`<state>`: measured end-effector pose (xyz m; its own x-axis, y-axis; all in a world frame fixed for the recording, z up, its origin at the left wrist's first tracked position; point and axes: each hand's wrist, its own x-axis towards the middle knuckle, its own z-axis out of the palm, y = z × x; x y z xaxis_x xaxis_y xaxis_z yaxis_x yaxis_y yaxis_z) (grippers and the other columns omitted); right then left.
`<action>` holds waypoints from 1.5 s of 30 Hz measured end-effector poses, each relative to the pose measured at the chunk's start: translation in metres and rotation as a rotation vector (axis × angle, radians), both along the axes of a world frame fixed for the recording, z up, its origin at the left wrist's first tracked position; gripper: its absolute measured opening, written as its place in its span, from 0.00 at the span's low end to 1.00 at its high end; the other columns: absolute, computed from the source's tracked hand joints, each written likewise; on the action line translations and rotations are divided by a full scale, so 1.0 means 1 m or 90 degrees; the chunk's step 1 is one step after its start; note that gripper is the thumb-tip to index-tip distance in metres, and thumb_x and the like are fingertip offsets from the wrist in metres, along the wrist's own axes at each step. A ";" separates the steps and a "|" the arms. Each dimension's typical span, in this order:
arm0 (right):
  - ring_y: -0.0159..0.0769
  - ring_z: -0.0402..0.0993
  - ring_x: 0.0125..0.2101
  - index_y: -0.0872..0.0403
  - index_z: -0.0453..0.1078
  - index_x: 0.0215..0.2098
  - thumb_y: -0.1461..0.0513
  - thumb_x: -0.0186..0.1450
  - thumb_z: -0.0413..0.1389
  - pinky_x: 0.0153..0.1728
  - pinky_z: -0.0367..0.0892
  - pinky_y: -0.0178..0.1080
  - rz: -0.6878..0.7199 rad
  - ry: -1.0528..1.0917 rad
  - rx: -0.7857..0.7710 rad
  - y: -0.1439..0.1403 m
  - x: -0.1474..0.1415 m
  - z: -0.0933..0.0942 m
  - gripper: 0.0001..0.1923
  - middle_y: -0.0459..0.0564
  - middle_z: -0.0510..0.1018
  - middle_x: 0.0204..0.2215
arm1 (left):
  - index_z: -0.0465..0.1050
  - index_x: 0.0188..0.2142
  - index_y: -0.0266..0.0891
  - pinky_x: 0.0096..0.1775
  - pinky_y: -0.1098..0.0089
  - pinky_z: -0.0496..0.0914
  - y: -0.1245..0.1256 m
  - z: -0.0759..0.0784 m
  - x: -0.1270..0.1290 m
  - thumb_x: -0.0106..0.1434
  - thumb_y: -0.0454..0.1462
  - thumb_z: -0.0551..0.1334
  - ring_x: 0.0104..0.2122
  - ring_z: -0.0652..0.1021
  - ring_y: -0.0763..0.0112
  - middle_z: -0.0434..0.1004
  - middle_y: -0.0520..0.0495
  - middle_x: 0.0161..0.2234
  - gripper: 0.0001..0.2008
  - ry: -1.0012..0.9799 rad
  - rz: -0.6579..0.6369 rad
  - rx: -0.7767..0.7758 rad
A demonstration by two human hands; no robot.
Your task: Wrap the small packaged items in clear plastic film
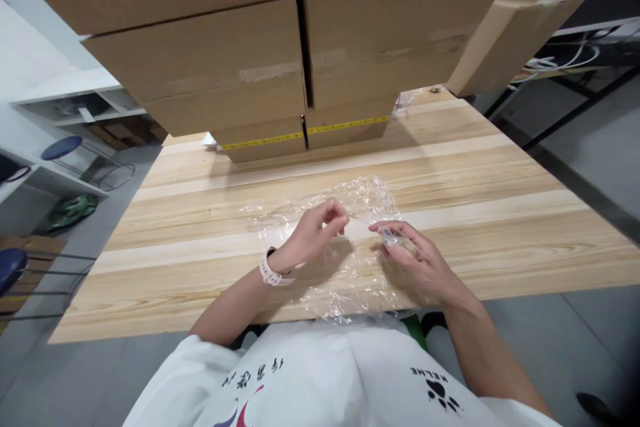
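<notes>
Head view looked down on a wooden table [500, 213] that filled most of the frame. Stacked cardboard boxes [300, 47] stood along its far edge, two bottom ones marked with yellow tape strips, and one box leaned tilted at the far right corner. Off the table's left edge stood white shelves [60, 107] and a blue stool [61, 147]; off the right edge, a dark frame with cables [565, 60].

A crumpled sheet of clear film [345, 247] lay at the middle of the near edge, spreading from mid-table to the edge itself and slightly over it. Both hands worked over it. The left hand [315, 233], with a pale watch [273, 272] at the wrist, hovered above the film's centre, fingertips pinched together on what looked like a fold of film. The right hand [415, 260] rested on the film's right part, fingers curled around a small clear item [393, 238] held against the thumb; what it was could not be told.
</notes>
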<state>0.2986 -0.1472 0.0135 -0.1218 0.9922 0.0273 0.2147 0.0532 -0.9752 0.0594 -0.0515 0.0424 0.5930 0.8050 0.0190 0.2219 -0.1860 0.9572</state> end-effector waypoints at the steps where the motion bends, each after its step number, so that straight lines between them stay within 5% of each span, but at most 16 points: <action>1: 0.43 0.74 0.52 0.46 0.70 0.53 0.48 0.70 0.56 0.50 0.71 0.43 -0.006 -0.001 -0.005 -0.001 0.001 -0.001 0.17 0.51 0.75 0.57 | 0.69 0.39 0.40 0.44 0.60 0.69 -0.002 -0.003 -0.002 0.69 0.46 0.62 0.38 0.75 0.63 0.76 0.46 0.36 0.12 0.103 -0.005 0.094; 4: 0.42 0.77 0.47 0.48 0.71 0.53 0.47 0.70 0.55 0.47 0.73 0.44 -0.006 -0.018 -0.044 -0.004 0.002 -0.005 0.19 0.53 0.78 0.53 | 0.72 0.44 0.38 0.51 0.51 0.64 -0.007 -0.022 -0.013 0.60 0.44 0.71 0.48 0.71 0.52 0.74 0.40 0.48 0.18 0.385 0.010 0.280; 7: 0.44 0.77 0.50 0.49 0.72 0.52 0.46 0.70 0.55 0.52 0.72 0.47 0.005 -0.035 -0.034 -0.003 -0.002 -0.009 0.20 0.54 0.79 0.52 | 0.72 0.38 0.37 0.50 0.51 0.63 -0.010 -0.035 -0.020 0.63 0.39 0.68 0.45 0.70 0.54 0.74 0.41 0.43 0.08 0.454 0.016 0.272; 10: 0.47 0.71 0.60 0.48 0.72 0.49 0.47 0.69 0.55 0.61 0.65 0.52 0.006 -0.049 0.019 -0.002 -0.009 -0.009 0.18 0.56 0.75 0.58 | 0.68 0.32 0.39 0.48 0.55 0.65 -0.012 -0.031 -0.018 0.69 0.38 0.59 0.41 0.71 0.59 0.73 0.44 0.36 0.09 0.258 0.011 0.148; 15: 0.52 0.56 0.70 0.47 0.71 0.48 0.48 0.69 0.56 0.66 0.57 0.56 -0.009 -0.066 0.092 -0.012 -0.022 0.002 0.17 0.56 0.57 0.72 | 0.66 0.36 0.39 0.43 0.63 0.71 -0.021 0.008 0.003 0.64 0.50 0.67 0.33 0.76 0.68 0.76 0.48 0.34 0.18 -0.253 -0.013 -0.307; 17: 0.52 0.63 0.66 0.47 0.71 0.50 0.46 0.68 0.57 0.62 0.63 0.53 -0.008 -0.059 0.110 -0.019 -0.027 0.010 0.19 0.57 0.66 0.66 | 0.68 0.35 0.39 0.42 0.64 0.73 -0.027 0.024 0.015 0.61 0.49 0.71 0.31 0.77 0.69 0.75 0.49 0.31 0.19 -0.363 -0.011 -0.406; 21: 0.45 0.78 0.45 0.47 0.71 0.50 0.44 0.67 0.56 0.44 0.74 0.43 -0.006 -0.087 0.104 -0.022 -0.025 0.024 0.22 0.51 0.80 0.43 | 0.70 0.33 0.37 0.39 0.68 0.73 -0.034 0.035 0.029 0.62 0.45 0.71 0.30 0.77 0.72 0.75 0.50 0.30 0.16 -0.436 0.001 -0.446; 25: 0.43 0.76 0.40 0.48 0.72 0.46 0.46 0.66 0.57 0.41 0.72 0.41 -0.145 -0.173 0.122 0.006 0.013 0.030 0.18 0.49 0.80 0.39 | 0.74 0.43 0.38 0.45 0.67 0.74 -0.024 0.021 0.013 0.60 0.41 0.73 0.37 0.79 0.71 0.79 0.48 0.41 0.16 -0.387 0.071 -0.390; 30: 0.47 0.74 0.39 0.50 0.70 0.42 0.43 0.61 0.59 0.46 0.69 0.49 -0.444 -0.359 0.081 0.102 0.096 0.014 0.22 0.53 0.78 0.37 | 0.74 0.47 0.39 0.44 0.67 0.73 -0.003 -0.012 -0.034 0.57 0.39 0.73 0.37 0.80 0.70 0.80 0.46 0.44 0.19 -0.252 0.223 -0.276; 36: 0.55 0.68 0.53 0.57 0.68 0.50 0.49 0.65 0.53 0.56 0.62 0.56 -0.537 -0.465 -0.050 0.214 0.129 -0.025 0.23 0.66 0.74 0.51 | 0.74 0.43 0.38 0.40 0.68 0.73 0.013 -0.047 -0.066 0.57 0.44 0.74 0.34 0.80 0.70 0.82 0.46 0.38 0.19 -0.184 0.315 -0.262; 40: 0.61 0.47 0.68 0.60 0.64 0.59 0.52 0.64 0.53 0.65 0.43 0.64 -0.568 -0.546 0.007 0.224 0.113 -0.046 0.29 0.71 0.53 0.69 | 0.74 0.42 0.37 0.37 0.66 0.74 0.018 -0.052 -0.071 0.55 0.47 0.74 0.29 0.79 0.70 0.82 0.44 0.37 0.21 -0.186 0.310 -0.278; 45: 0.66 0.34 0.71 0.48 0.51 0.73 0.42 0.66 0.51 0.61 0.41 0.75 -0.475 -0.643 0.066 0.190 0.102 -0.070 0.41 0.62 0.37 0.75 | 0.76 0.39 0.36 0.36 0.68 0.74 0.018 -0.050 -0.069 0.55 0.47 0.74 0.29 0.79 0.71 0.81 0.45 0.36 0.20 -0.169 0.304 -0.287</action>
